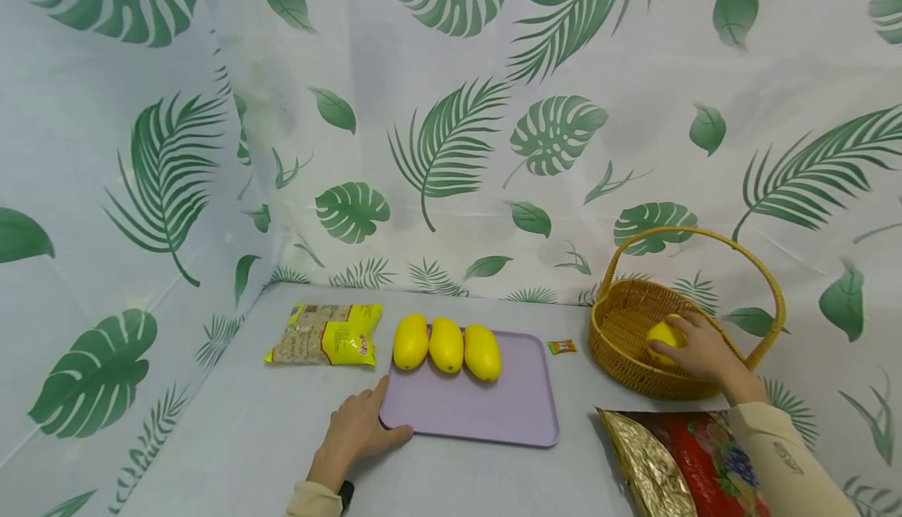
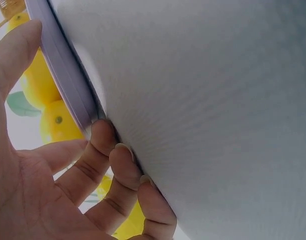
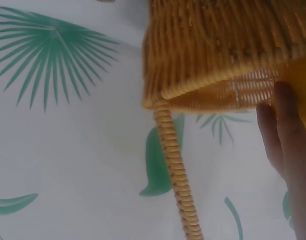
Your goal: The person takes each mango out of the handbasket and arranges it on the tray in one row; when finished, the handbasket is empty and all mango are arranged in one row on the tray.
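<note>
My right hand (image 1: 698, 345) holds a yellow mango (image 1: 665, 340) over the inside of a wicker basket (image 1: 613, 360). The right wrist view shows its fingers (image 3: 288, 117) against the yellow skin at the basket's rim, with most of the fruit cut off. At the front left corner of a purple tray (image 1: 472, 411) rests my left hand (image 1: 359, 427), thumb along the front rim and the other fingers by the left side. Several of its fingertips touch the table in the left wrist view. Three mangoes (image 1: 446, 345) lie side by side at the tray's back left.
A yellow bag of grain-like food (image 1: 324, 335) lies left of the tray. Between tray and basket is a small orange-and-green packet (image 1: 562, 347). A red and gold bag (image 1: 676, 462) lies in front of the basket, partly under my right sleeve. The basket's tall handle (image 1: 764, 274) arches up.
</note>
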The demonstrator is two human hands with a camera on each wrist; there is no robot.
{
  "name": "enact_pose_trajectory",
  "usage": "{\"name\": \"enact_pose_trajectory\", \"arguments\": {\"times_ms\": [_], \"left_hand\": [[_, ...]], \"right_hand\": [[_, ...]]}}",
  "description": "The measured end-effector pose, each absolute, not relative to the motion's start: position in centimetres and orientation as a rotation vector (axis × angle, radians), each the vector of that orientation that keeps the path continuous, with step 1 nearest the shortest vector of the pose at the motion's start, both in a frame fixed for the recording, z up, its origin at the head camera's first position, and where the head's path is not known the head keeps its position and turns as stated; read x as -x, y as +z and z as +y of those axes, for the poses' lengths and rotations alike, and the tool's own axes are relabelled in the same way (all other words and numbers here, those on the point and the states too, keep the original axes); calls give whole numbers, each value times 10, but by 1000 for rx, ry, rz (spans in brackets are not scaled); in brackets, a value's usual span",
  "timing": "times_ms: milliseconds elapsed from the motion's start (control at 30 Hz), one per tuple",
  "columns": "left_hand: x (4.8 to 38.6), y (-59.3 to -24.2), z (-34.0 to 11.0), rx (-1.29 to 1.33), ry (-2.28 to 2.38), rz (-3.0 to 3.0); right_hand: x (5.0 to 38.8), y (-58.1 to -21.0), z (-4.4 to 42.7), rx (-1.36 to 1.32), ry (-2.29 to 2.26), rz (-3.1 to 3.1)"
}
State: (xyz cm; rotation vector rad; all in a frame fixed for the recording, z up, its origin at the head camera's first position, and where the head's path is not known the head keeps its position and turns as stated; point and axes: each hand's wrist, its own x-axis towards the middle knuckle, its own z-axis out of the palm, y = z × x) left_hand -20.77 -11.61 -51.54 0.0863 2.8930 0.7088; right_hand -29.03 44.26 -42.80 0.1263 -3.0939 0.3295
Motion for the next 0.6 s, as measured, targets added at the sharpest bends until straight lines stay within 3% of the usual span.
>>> {"name": "enact_pose_trajectory", "arguments": {"times_ms": [600], "left_hand": [[207, -514, -116, -85, 700, 2896]], "right_hand": [[278, -421, 406, -199, 493, -2966]]}}
